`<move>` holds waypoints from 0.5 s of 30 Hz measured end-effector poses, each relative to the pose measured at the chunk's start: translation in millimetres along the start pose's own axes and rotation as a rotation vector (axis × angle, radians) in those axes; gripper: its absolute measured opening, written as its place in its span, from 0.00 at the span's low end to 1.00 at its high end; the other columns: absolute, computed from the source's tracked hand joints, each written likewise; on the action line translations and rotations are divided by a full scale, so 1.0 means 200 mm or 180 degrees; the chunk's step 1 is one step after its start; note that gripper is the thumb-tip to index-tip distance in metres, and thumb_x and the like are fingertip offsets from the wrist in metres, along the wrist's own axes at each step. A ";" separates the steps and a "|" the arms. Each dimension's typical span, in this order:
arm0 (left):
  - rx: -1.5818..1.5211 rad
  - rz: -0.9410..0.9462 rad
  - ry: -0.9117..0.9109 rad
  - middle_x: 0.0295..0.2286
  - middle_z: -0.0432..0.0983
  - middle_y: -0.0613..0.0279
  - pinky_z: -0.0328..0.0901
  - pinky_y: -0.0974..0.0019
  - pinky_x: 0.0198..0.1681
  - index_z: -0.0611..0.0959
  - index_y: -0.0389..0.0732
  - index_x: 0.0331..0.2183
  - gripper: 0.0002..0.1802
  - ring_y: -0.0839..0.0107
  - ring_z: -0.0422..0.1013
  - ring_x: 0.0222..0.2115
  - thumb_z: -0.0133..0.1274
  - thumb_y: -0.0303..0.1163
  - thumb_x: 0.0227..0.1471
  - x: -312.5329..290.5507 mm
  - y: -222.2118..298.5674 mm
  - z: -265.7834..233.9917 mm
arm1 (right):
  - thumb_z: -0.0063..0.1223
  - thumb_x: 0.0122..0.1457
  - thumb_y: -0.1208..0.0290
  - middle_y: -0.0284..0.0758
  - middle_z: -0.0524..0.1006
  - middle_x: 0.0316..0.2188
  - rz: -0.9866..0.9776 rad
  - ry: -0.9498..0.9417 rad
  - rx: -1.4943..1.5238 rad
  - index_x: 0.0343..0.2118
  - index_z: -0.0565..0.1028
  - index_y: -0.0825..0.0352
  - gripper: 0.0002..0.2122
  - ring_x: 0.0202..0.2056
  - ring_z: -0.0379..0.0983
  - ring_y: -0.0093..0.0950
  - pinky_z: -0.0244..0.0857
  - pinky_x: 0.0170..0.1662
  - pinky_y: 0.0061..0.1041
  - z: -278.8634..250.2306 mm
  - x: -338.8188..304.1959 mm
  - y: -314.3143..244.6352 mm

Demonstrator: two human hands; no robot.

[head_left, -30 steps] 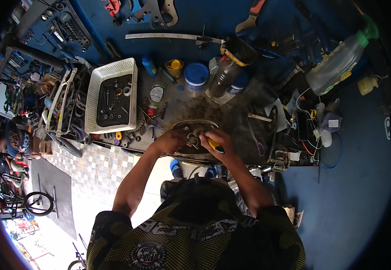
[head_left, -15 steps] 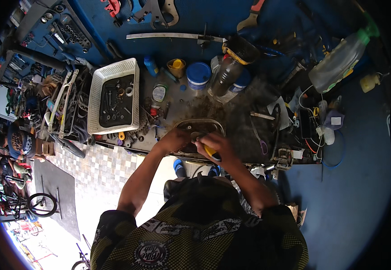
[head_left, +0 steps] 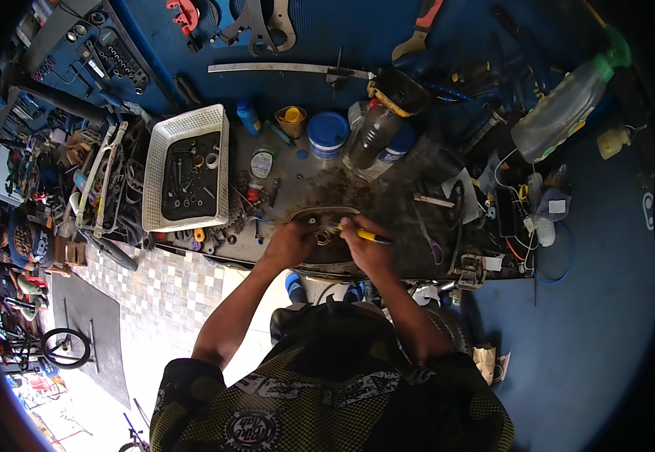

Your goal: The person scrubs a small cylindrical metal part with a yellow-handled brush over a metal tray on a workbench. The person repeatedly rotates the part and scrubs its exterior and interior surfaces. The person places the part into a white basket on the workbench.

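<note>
My right hand (head_left: 368, 251) is closed around a tool with a yellow-and-black handle (head_left: 373, 237). Its handle points right and its working end lies toward my left hand, too small to make out. Beside it, the fingers of my left hand (head_left: 290, 244) are closed on a small metal part (head_left: 324, 237), mostly covered by the fingertips. Both hands are over a dark, round-cornered tray (head_left: 326, 209) at the bench's front edge. A small ring-shaped piece (head_left: 312, 221) shows in the tray by my left fingers.
A white perforated basket (head_left: 223, 162) with loose metal hardware stands left. Behind the tray are a blue-lidded tub (head_left: 328, 134), a dark bottle (head_left: 375, 132) and a small label-fronted bottle (head_left: 262, 163). Purple-handled scissors (head_left: 436, 251) and cables lie right. A spray bottle (head_left: 561, 113) hangs far right.
The yellow-and-black handle has swung from pointing down toward me to lying nearly level, pointing right. My right hand has turned with it; my left hand stays at the metal part.
</note>
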State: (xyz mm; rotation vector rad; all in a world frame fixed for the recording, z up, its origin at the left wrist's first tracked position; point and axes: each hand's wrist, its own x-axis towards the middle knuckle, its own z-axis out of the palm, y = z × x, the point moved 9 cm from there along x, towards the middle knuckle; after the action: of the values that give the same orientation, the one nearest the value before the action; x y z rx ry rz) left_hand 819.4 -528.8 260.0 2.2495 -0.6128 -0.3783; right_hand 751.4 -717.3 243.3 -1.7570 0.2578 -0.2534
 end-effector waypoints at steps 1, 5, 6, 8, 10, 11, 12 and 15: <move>-0.0005 0.0170 0.0042 0.32 0.82 0.40 0.74 0.47 0.44 0.90 0.45 0.43 0.16 0.41 0.79 0.37 0.57 0.35 0.53 0.00 0.03 -0.01 | 0.59 0.67 0.59 0.28 0.75 0.18 -0.0157 -0.0015 -0.0151 0.27 0.78 0.68 0.16 0.23 0.68 0.17 0.62 0.28 0.24 0.00 0.01 -0.02; 0.0150 0.0089 0.0130 0.32 0.82 0.40 0.74 0.46 0.44 0.89 0.45 0.44 0.16 0.41 0.79 0.37 0.57 0.34 0.53 0.00 0.04 -0.04 | 0.60 0.67 0.62 0.29 0.71 0.18 0.0565 0.0395 -0.0225 0.27 0.77 0.68 0.15 0.22 0.65 0.16 0.61 0.27 0.23 -0.06 0.00 0.06; 0.0190 0.0085 0.0061 0.32 0.82 0.40 0.74 0.45 0.44 0.89 0.45 0.44 0.16 0.41 0.79 0.37 0.57 0.35 0.53 0.00 0.04 -0.02 | 0.60 0.67 0.64 0.29 0.70 0.17 0.0212 0.0288 -0.0225 0.27 0.76 0.68 0.14 0.22 0.63 0.16 0.60 0.27 0.22 -0.04 0.00 0.00; 0.0256 0.0029 -0.0007 0.33 0.82 0.39 0.74 0.45 0.44 0.89 0.45 0.44 0.17 0.40 0.79 0.37 0.57 0.35 0.54 0.00 0.03 -0.01 | 0.61 0.66 0.66 0.29 0.69 0.17 -0.0213 0.0147 -0.0234 0.27 0.75 0.69 0.14 0.21 0.60 0.15 0.58 0.26 0.22 0.00 -0.01 -0.09; 0.0289 0.0044 0.0064 0.33 0.82 0.39 0.74 0.44 0.44 0.89 0.45 0.44 0.17 0.40 0.79 0.37 0.56 0.35 0.54 0.00 0.04 -0.02 | 0.61 0.66 0.66 0.29 0.67 0.16 -0.0307 0.0347 -0.0083 0.26 0.74 0.69 0.15 0.22 0.59 0.15 0.58 0.26 0.22 -0.03 -0.02 -0.14; 0.0265 0.0024 0.0110 0.33 0.82 0.39 0.74 0.43 0.44 0.89 0.45 0.45 0.17 0.39 0.79 0.37 0.56 0.35 0.54 0.00 0.04 -0.02 | 0.61 0.66 0.66 0.29 0.66 0.16 -0.0362 0.0366 -0.0046 0.26 0.73 0.68 0.15 0.22 0.59 0.15 0.59 0.25 0.22 -0.03 -0.01 -0.16; 0.0230 0.0066 0.0140 0.33 0.82 0.39 0.74 0.43 0.44 0.89 0.46 0.45 0.17 0.39 0.79 0.37 0.56 0.36 0.54 0.00 0.05 -0.03 | 0.62 0.66 0.66 0.29 0.66 0.16 -0.0299 0.0506 0.0093 0.25 0.73 0.67 0.14 0.22 0.60 0.15 0.59 0.25 0.23 -0.05 -0.02 -0.16; 0.0198 -0.0014 0.0114 0.33 0.82 0.39 0.74 0.43 0.44 0.89 0.47 0.45 0.17 0.39 0.79 0.37 0.56 0.35 0.54 -0.01 0.05 -0.03 | 0.61 0.66 0.66 0.27 0.64 0.16 -0.0316 0.0332 -0.0149 0.25 0.73 0.69 0.16 0.22 0.57 0.14 0.56 0.25 0.22 -0.03 -0.02 -0.18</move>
State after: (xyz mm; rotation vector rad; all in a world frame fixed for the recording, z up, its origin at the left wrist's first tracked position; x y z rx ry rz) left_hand 817.8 -531.1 271.1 2.3121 -0.6086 -0.3244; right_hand 747.3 -714.6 278.9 -1.8079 0.2537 -0.4145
